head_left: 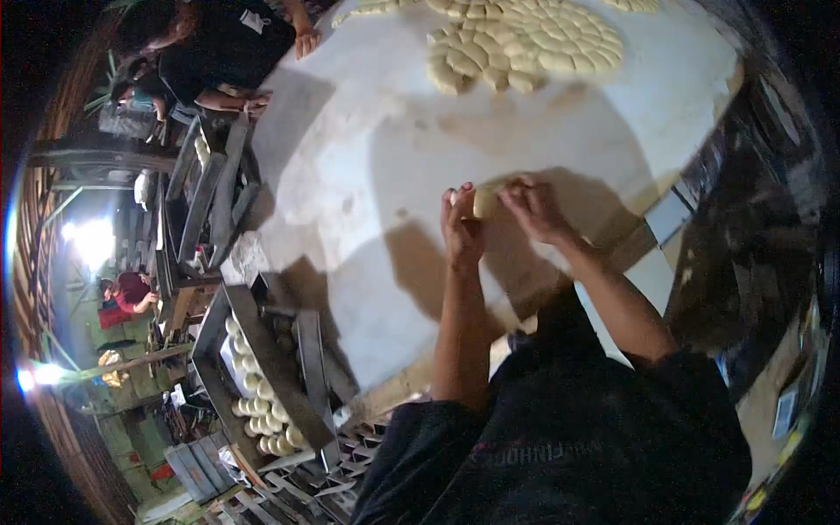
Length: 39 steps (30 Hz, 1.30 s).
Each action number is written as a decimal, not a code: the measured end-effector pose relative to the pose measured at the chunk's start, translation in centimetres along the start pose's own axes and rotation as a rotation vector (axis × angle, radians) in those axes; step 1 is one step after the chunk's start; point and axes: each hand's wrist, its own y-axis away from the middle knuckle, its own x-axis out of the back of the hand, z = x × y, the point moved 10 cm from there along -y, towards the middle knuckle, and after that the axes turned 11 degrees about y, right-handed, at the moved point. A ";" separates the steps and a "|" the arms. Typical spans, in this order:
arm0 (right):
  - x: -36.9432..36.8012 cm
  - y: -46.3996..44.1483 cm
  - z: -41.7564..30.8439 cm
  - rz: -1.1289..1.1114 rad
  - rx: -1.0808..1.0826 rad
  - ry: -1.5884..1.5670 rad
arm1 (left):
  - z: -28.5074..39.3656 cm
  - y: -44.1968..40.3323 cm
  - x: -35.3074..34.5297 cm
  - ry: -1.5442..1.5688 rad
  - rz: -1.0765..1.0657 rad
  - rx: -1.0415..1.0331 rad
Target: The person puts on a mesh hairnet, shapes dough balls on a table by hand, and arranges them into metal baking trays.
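Note:
A small pale dough piece (484, 203) is between my two hands above the floured table (350, 175). My left hand (462, 226) has its fingers curled upward at the dough's left side, closed on it. At the dough's right edge, my right hand (534, 208) has its fingers bent and pinched together; what they hold, if anything, is too small to make out. Farther up the table lie many cut dough pieces (560, 39), packed side by side in rounded clusters.
A tray of round dough balls (254, 381) stands left of the table, with another tray (203, 192) beyond it. A co-worker in dark clothing (219, 57) rests hands on the table's upper left edge. Another person in red (129, 293) is at the far left.

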 end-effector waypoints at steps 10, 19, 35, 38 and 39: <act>-6.5 5.0 -1.0 -0.040 -0.057 -0.173 | 12.4 12.7 7.2 -0.582 -0.208 -0.353; 7.3 4.4 -0.5 0.056 0.472 0.593 | 15.9 17.5 16.9 -1.426 -0.122 -0.235; 3.6 -0.1 -3.1 -0.080 0.784 0.554 | 13.9 10.8 6.2 -1.429 0.537 -0.597; 4.6 -3.6 -3.0 -0.030 0.713 0.531 | 17.6 5.7 -0.1 -1.345 0.509 -0.819; 3.6 -3.4 -3.2 0.006 0.769 0.566 | 17.4 3.5 -1.1 -1.492 0.417 -0.824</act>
